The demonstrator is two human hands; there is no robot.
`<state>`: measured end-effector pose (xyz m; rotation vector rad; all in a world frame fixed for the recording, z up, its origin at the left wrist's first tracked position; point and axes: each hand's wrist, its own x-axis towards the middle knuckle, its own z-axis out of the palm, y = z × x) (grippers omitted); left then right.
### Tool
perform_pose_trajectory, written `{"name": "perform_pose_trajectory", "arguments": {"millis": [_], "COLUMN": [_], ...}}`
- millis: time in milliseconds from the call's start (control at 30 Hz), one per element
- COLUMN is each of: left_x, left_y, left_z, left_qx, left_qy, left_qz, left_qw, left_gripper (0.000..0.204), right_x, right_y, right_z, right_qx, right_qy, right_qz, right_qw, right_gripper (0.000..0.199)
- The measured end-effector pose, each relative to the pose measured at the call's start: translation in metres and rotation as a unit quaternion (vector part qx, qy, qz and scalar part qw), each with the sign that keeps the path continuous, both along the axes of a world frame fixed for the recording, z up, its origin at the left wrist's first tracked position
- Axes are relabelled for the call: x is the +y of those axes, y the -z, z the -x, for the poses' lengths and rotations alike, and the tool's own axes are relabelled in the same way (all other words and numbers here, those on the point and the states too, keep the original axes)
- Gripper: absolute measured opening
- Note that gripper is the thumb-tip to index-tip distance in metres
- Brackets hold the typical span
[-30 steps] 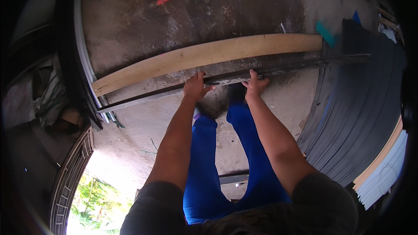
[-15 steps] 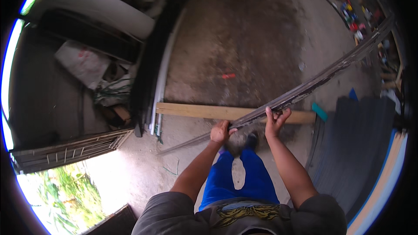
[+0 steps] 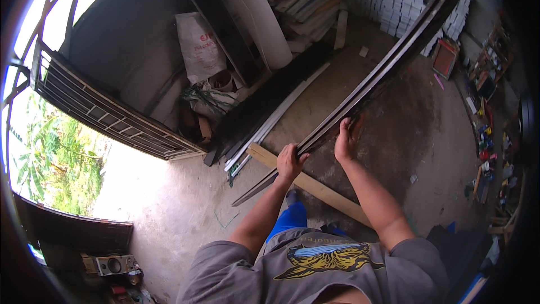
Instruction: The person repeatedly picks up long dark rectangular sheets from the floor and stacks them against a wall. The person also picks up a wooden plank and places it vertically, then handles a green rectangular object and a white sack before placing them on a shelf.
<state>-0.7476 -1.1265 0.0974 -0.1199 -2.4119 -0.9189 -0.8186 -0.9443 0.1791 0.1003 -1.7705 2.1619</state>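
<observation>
A long dark channel-shaped bar point(image 3: 365, 91) slants across the view, its low end near my legs and its far end rising to the upper right. My left hand point(image 3: 289, 163) is closed around its lower part. Further up, my right hand point(image 3: 347, 142) holds it from the right and below, thumb and fingers raised against its lower side. What its fingertips grip is partly hidden. Below the bar, a wooden plank point(image 3: 323, 190) lies across the floor in front of my feet.
Long black and white strips point(image 3: 270, 115) lie on the floor to the left, beside a white sack point(image 3: 197, 48). A barred metal gate point(image 3: 112, 110) stands by the bright doorway. White stacked blocks point(image 3: 402, 0) fill the back; cluttered small items point(image 3: 485, 146) line the right wall.
My view has turned left and lifted, bringing in the stacked blocks and more of the doorway. The bar now slopes more steeply, with both hands still at it.
</observation>
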Motion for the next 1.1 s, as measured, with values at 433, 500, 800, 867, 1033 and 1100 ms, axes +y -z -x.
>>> {"name": "perform_pose_trajectory", "arguments": {"millis": [433,500,800,867,1033,1100], "left_x": [-0.135,-0.145,-0.166,-0.175,-0.202,-0.217], "left_y": [-0.068,-0.073,-0.088,-0.084,-0.081,-0.092], "left_z": [0.113,0.133,0.247,0.287,0.383,0.421], "left_qx": [-0.04,-0.031,-0.063,-0.051,-0.075,-0.079], "left_qy": [-0.023,-0.025,-0.032,-0.04,-0.067,-0.079], "left_qz": [-0.033,-0.037,-0.061,-0.064,-0.109,-0.114], "left_qw": [0.998,0.999,0.996,0.996,0.989,0.987], "left_gripper": [0.037,0.04,0.036,0.035,0.035,0.035], "right_x": [-0.161,-0.175,-0.211,-0.225,-0.249,-0.262], "right_y": [-0.091,-0.101,-0.088,-0.1,-0.117,-0.124], "right_z": [0.124,0.143,0.272,0.31,0.416,0.462], "right_qx": [0.095,0.123,0.182,0.218,0.251,0.246], "right_qy": [-0.142,-0.161,-0.244,-0.25,-0.317,-0.336], "right_qz": [0.015,0.012,-0.011,-0.011,-0.054,-0.076], "right_qw": [0.985,0.979,0.953,0.944,0.913,0.906], "right_gripper": [0.067,0.067,0.068,0.068,0.073,0.073]}}
